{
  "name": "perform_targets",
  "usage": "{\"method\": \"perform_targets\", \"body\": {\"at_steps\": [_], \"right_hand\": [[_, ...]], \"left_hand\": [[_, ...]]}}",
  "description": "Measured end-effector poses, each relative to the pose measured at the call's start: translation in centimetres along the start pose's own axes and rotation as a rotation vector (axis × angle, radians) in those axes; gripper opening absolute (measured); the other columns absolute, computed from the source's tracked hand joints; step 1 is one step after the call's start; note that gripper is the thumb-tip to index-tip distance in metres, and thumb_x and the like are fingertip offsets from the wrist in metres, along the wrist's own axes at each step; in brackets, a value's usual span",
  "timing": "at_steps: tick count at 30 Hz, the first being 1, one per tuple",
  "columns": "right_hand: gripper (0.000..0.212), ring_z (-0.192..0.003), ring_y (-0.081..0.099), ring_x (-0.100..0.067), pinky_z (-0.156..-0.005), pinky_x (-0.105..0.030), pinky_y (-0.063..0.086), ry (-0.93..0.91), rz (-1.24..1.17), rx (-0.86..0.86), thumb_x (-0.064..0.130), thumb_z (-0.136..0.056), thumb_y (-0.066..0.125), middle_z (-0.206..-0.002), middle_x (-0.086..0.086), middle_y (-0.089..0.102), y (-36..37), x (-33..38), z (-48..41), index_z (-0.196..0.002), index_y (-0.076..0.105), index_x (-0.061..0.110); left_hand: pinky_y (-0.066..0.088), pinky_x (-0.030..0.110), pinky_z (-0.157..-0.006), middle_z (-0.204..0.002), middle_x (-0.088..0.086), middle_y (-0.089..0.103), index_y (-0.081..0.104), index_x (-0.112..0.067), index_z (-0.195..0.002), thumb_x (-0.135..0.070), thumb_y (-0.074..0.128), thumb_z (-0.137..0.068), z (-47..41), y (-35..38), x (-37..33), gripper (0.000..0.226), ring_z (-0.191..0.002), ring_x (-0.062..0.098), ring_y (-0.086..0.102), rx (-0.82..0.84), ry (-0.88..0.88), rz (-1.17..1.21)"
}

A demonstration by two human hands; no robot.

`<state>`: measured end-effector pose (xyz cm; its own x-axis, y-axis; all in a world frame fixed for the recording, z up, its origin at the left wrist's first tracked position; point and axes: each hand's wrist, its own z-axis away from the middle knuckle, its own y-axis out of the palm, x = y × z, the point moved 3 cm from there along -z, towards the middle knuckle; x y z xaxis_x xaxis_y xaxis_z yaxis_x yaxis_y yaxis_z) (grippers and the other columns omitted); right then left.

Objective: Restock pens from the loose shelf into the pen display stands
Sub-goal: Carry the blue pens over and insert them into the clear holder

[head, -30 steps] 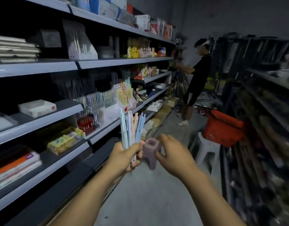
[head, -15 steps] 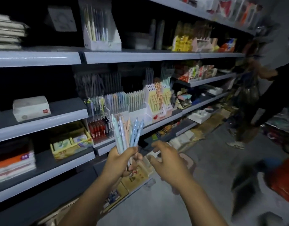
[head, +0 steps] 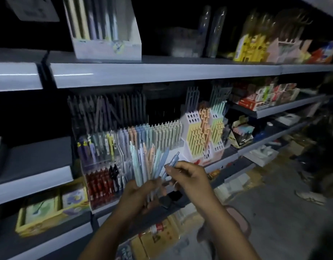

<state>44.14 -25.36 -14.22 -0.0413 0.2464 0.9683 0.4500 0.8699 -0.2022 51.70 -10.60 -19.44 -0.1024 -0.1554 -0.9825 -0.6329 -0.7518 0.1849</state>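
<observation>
My left hand [head: 141,194] grips a fanned bunch of pastel pens [head: 143,162], tips up, in front of the middle shelf. My right hand [head: 188,175] pinches one blue pen [head: 172,162] at the right edge of that bunch. Behind the hands stands a clear tiered pen display stand [head: 154,134] with rows of pastel pens. To its right is a white slotted pen stand [head: 203,132] with yellow, orange and green pens. A clear stand with red and black pens [head: 101,181] sits to the left.
A white box of long pens [head: 103,32] stands on the shelf above. A yellow tray [head: 49,209] lies on the lower left shelf. Boxes and packets fill the shelves to the right and the floor below. A dark figure blurs at the right edge.
The view has swung left and closer to the shelves. My right hand has come up from below the bunch and now pinches a blue pen at its right side.
</observation>
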Motion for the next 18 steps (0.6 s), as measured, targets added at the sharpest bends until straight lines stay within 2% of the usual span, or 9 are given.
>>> {"method": "perform_targets", "body": {"at_steps": [2,5,8,10,12,15,18], "right_hand": [[0.025,-0.057,0.062,-0.022,-0.062,-0.037,0.052,0.008,-0.038,0.002,0.022,-0.093,0.073,-0.059,-0.008,0.063,-0.4,-0.9,-2.8,-0.069,0.067,0.015],[0.029,-0.055,0.063,-0.026,-0.063,-0.045,0.055,-0.024,-0.082,-0.016,0.020,-0.091,0.074,-0.058,-0.016,0.059,-0.8,-2.4,-6.7,-0.073,0.063,0.000],[0.038,-0.055,0.061,-0.029,-0.062,-0.045,0.056,-0.058,-0.075,-0.033,0.024,-0.090,0.075,-0.056,-0.011,0.058,-1.0,-4.0,-10.4,-0.072,0.056,-0.003],[0.035,-0.058,0.063,-0.028,-0.064,-0.043,0.059,-0.029,-0.117,0.025,0.023,-0.091,0.075,-0.059,-0.010,0.060,-1.2,-5.2,-12.4,-0.076,0.057,-0.003],[0.027,-0.065,0.067,-0.028,-0.069,-0.043,0.061,0.007,-0.172,0.158,0.018,-0.092,0.073,-0.065,-0.010,0.066,-1.2,-6.3,-13.9,-0.081,0.062,-0.004],[0.022,-0.073,0.070,-0.028,-0.075,-0.046,0.061,-0.015,-0.144,0.306,0.017,-0.095,0.069,-0.075,-0.014,0.070,-1.1,-8.1,-15.5,-0.085,0.067,-0.002],[0.019,-0.070,0.070,-0.026,-0.074,-0.047,0.060,-0.062,-0.132,0.338,0.014,-0.096,0.068,-0.072,-0.012,0.069,-1.1,-9.5,-16.9,-0.081,0.069,0.002]], "left_hand": [[0.030,0.027,-0.045,-0.050,0.018,0.043,0.072,0.009,-0.083,-0.040,0.067,-0.096,-2.5,-0.2,0.6,0.051,-0.036,0.018,0.034,-0.035,-0.009,0.007],[0.030,0.027,-0.045,-0.047,0.013,0.042,0.076,0.005,-0.081,-0.030,0.061,-0.099,-5.6,0.2,1.3,0.042,-0.035,0.019,0.033,-0.112,-0.025,0.018],[0.026,0.030,-0.047,-0.047,0.014,0.041,0.075,0.003,-0.077,-0.029,0.064,-0.098,-8.2,0.5,2.3,0.039,-0.037,0.019,0.031,-0.225,-0.029,0.028],[0.025,0.034,-0.049,-0.046,0.014,0.041,0.073,-0.005,-0.066,-0.025,0.064,-0.097,-9.5,0.8,2.9,0.038,-0.038,0.019,0.032,-0.307,-0.038,0.050],[0.023,0.037,-0.048,-0.046,0.014,0.040,0.069,-0.012,-0.059,-0.021,0.063,-0.098,-10.2,1.2,3.3,0.040,-0.039,0.019,0.030,-0.370,-0.040,0.094],[0.022,0.034,-0.047,-0.047,0.012,0.038,0.071,0.000,-0.075,-0.024,0.062,-0.098,-10.3,1.7,4.2,0.034,-0.041,0.016,0.025,-0.454,-0.043,0.142],[0.022,0.036,-0.048,-0.047,0.012,0.038,0.074,0.003,-0.082,-0.025,0.063,-0.098,-9.8,2.2,5.7,0.035,-0.041,0.018,0.026,-0.568,-0.067,0.161]]}}
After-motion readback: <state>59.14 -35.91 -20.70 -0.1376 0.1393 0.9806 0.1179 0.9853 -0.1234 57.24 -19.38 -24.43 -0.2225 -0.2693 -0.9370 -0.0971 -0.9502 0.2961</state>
